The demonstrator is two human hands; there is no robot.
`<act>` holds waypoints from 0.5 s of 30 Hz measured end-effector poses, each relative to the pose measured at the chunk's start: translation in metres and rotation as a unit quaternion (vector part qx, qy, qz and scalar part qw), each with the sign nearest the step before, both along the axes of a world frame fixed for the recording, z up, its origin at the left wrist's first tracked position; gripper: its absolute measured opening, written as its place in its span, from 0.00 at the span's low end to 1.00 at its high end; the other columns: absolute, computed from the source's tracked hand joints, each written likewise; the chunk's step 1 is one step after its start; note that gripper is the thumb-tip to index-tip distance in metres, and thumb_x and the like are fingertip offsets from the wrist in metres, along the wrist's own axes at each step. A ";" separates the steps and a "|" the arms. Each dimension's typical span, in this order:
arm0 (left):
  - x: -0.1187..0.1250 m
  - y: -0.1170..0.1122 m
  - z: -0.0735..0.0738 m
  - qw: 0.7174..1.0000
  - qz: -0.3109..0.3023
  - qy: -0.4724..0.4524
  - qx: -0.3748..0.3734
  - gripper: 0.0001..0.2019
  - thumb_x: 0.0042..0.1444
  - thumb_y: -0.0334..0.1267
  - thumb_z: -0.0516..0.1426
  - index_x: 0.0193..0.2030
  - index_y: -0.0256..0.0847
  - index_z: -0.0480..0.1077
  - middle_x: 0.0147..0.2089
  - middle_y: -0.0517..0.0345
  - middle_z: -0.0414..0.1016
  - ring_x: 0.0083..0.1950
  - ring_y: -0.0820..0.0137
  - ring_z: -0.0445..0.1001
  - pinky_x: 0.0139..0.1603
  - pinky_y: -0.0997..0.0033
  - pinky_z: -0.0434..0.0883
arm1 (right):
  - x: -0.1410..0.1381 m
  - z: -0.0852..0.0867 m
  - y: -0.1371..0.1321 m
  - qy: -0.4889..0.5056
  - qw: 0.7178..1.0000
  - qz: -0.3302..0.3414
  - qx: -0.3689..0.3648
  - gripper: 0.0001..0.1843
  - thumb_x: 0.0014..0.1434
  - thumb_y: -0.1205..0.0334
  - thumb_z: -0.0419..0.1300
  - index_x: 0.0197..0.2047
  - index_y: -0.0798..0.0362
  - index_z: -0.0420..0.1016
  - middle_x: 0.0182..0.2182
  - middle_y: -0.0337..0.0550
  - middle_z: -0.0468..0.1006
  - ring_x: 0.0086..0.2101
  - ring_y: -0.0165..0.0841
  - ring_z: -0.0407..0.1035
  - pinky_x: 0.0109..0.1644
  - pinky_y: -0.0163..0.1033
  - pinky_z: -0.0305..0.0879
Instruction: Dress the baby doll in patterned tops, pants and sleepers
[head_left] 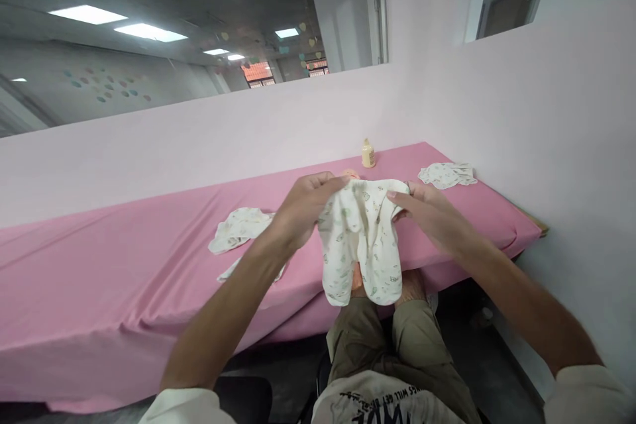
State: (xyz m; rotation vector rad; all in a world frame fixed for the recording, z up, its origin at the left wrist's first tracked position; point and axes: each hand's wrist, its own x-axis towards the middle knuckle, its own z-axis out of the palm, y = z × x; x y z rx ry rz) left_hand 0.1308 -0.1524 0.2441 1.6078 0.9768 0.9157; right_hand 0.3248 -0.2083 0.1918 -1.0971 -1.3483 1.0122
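A pair of white baby pants [380, 238] with a small green and brown print hangs upright in front of me, its two legs pointing down. My left hand [311, 202] pinches the waistband at its left corner. At the right corner, my right hand [420, 205] grips the same waistband, thumb in front. Both hands are closed, and the waist is stretched between them. Behind the pants, an orange-pink thing [351, 173] shows just above the waistband; most of it is hidden. A similar orange patch shows between the pant legs.
A pink cloth [124, 265] covers the long table. Printed white baby clothes [241, 228] lie left of my left hand, partly behind my forearm. Another printed garment [447, 174] lies at the right end. A cream bottle [368, 154] stands near the wall [278, 126].
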 end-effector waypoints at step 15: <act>0.018 -0.032 -0.021 0.987 -0.097 0.071 0.105 0.09 0.54 0.38 0.59 0.40 0.38 0.74 0.27 0.62 0.68 0.30 0.76 0.66 0.31 0.76 0.63 | -0.030 -0.023 -0.017 -0.135 0.990 -0.032 -0.004 0.20 0.52 0.49 0.64 0.43 0.51 0.65 0.38 0.40 0.71 0.37 0.34 0.65 0.37 0.39 0.63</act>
